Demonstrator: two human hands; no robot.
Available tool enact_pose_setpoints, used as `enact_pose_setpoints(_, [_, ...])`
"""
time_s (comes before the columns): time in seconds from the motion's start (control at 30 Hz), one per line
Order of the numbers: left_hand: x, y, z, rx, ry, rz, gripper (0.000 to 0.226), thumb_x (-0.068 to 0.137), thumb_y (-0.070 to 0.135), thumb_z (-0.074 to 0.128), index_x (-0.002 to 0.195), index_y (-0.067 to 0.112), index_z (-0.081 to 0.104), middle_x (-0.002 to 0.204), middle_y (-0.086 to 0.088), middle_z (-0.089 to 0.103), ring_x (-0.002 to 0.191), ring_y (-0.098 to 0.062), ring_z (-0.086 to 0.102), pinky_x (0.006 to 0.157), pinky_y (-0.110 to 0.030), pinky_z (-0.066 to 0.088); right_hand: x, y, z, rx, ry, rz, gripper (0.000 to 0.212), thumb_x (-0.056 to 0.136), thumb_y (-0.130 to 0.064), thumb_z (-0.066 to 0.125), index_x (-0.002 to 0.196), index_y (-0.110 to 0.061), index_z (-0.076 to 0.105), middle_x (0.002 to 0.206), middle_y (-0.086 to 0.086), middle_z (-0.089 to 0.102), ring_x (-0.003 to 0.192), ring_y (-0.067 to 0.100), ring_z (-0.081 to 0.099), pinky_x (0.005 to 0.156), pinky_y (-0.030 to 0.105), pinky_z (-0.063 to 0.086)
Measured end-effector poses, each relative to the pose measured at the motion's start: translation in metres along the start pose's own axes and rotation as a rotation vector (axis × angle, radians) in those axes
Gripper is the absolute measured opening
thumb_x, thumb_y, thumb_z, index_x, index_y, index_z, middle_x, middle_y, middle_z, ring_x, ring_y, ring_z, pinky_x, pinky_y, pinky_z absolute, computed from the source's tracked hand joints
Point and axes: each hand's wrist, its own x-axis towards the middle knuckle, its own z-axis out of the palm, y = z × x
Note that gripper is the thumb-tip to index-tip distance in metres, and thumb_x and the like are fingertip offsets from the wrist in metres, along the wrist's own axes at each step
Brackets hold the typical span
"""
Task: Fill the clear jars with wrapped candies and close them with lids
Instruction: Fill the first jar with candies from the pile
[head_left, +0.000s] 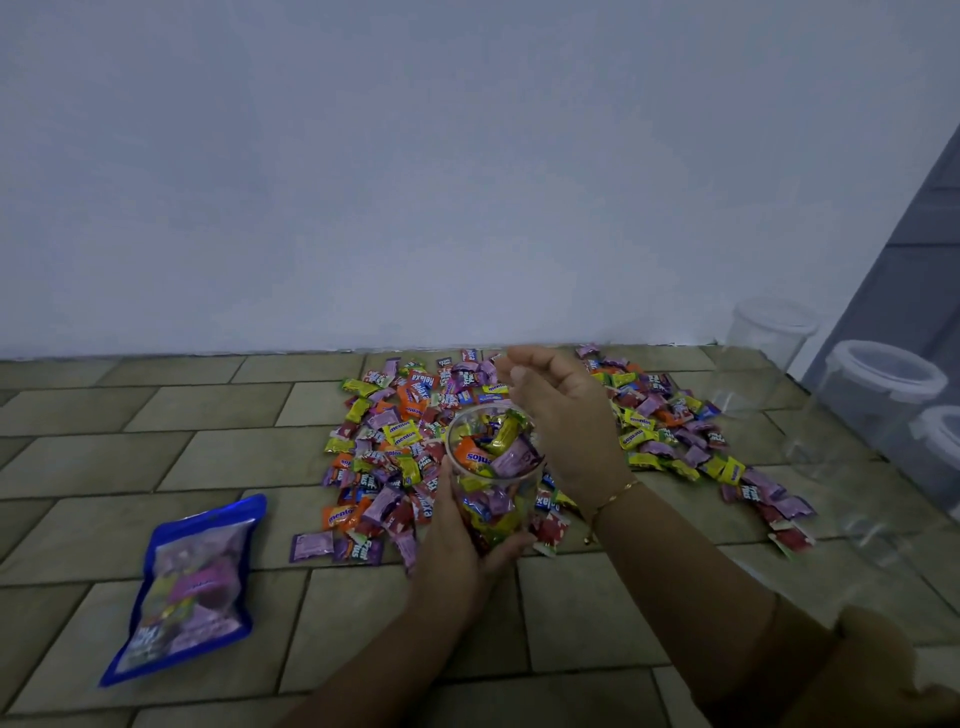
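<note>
**One jar nearly full, the rest waiting**

At far left on the tiled floor (156, 415) lies a blue-edged plastic candy pouch (189, 587), see-through in the middle, with sweets showing inside; I cannot tell if it is sealed.

In the middle, the left hand (457, 540) has its grip wrapped round a clear round plastic jar (493, 467), held above a wide spread of loose, brightly wrapped candies (395, 441). The jar looks close to full, with wrappers up near its open rim and no lid on it. The right hand (561, 415) hovers just over the mouth, fingers loosely curled; I cannot tell whether it holds a candy.

At right stand more clear plastic jars (763, 358), apparently empty, some with clip-on lids (883, 369). By my reckoning, most of the job remains: topping up, capping and filling the others.
</note>
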Motion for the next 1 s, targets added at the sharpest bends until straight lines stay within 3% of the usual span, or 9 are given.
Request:
enact_pose_setpoints(0.23, [0.002,-0.001,0.001,0.021,0.018,-0.002,0.118,0.059,0.066,0.070,0.150,0.021,0.007,0.140,0.014,0.038,0.125,0.002,0.036,0.101,-0.017,0.030,0.008,0.007,-0.027,0.242,0.045,0.136,0.026,0.098,-0.006,0.039,0.096,-0.016,0.063,0.105,0.005,0.065,0.106,0.017,0.061,0.093,0.024,0.048])
enact_pose_setpoints(0.33, [0.002,-0.002,0.002,0.007,0.040,0.003,0.118,0.060,0.069,0.071,0.149,0.023,0.009,0.138,0.017,0.040,0.127,-0.001,0.039,0.102,-0.021,0.033,0.010,0.027,-0.047,-0.392,0.027,0.118,0.026,0.097,-0.008,0.043,0.114,-0.014,0.062,0.122,0.006,0.061,0.098,0.011,0.059,0.078,0.012,0.045])
enact_pose_setpoints(0.43, [0.001,-0.003,0.003,0.017,0.071,0.013,0.115,0.060,0.068,0.070,0.148,0.025,0.010,0.136,0.022,0.038,0.128,-0.003,0.040,0.103,-0.024,0.036,0.004,0.056,-0.067,-1.001,-0.337,0.205,0.047,0.092,-0.017,0.055,0.137,-0.013,0.044,0.142,0.008,0.045,0.105,0.013,0.055,0.086,0.015,0.044])
enact_pose_setpoints(0.57, [0.002,-0.005,0.005,0.017,0.082,0.009,0.114,0.059,0.072,0.068,0.147,0.027,0.011,0.141,0.013,0.039,0.131,-0.008,0.040,0.107,-0.032,0.038,-0.011,0.096,-0.071,-1.278,-0.649,0.284,0.083,0.084,-0.046,0.061,0.150,-0.023,0.015,0.155,0.009,0.016,0.143,0.030,0.012,0.117,0.042,0.016])
enact_pose_setpoints(0.7, [0.004,-0.007,0.005,0.019,0.102,0.002,0.112,0.065,0.064,0.072,0.149,0.027,0.007,0.146,0.008,0.035,0.134,-0.009,0.036,0.107,-0.029,0.037,-0.027,0.112,-0.066,-1.395,-0.631,0.202,0.067,0.091,-0.051,0.047,0.148,-0.039,0.014,0.159,0.006,-0.004,0.146,0.031,-0.008,0.117,0.047,0.003])
enact_pose_setpoints(0.77, [0.005,-0.007,0.004,0.014,0.132,0.002,0.112,0.067,0.055,0.073,0.150,0.025,0.005,0.147,0.010,0.032,0.135,-0.007,0.033,0.103,-0.023,0.033,-0.035,0.121,-0.065,-1.392,-0.551,0.104,0.054,0.094,-0.051,0.036,0.145,-0.036,0.028,0.159,0.004,0.005,0.146,0.030,0.000,0.116,0.046,0.007])
enact_pose_setpoints(0.83, [0.005,-0.007,0.003,0.012,0.139,0.005,0.111,0.065,0.054,0.071,0.149,0.026,0.004,0.142,0.014,0.030,0.133,-0.003,0.031,0.101,-0.019,0.031,-0.046,0.124,-0.061,-1.370,-0.441,-0.002,0.055,0.087,-0.052,0.029,0.128,-0.026,0.054,0.147,0.009,0.038,0.137,0.033,0.033,0.109,0.048,0.029])
enact_pose_setpoints(0.9, [0.005,-0.007,0.004,0.009,0.137,0.007,0.112,0.064,0.055,0.070,0.149,0.026,0.003,0.143,0.013,0.030,0.132,-0.003,0.031,0.101,-0.019,0.030,-0.049,0.130,-0.061,-1.357,-0.353,-0.103,0.043,0.077,-0.045,0.036,0.092,-0.022,0.068,0.110,0.005,0.066,0.101,0.028,0.064,0.079,0.041,0.053])
enact_pose_setpoints(1.0, [0.006,-0.007,0.004,0.012,0.131,0.016,0.112,0.065,0.055,0.071,0.150,0.026,0.003,0.149,0.006,0.029,0.134,-0.005,0.030,0.102,-0.020,0.030,-0.048,0.132,-0.060,-1.362,-0.257,-0.209,0.027,0.072,-0.039,0.043,0.075,-0.023,0.064,0.085,-0.001,0.065,0.074,0.021,0.064,0.058,0.029,0.051])
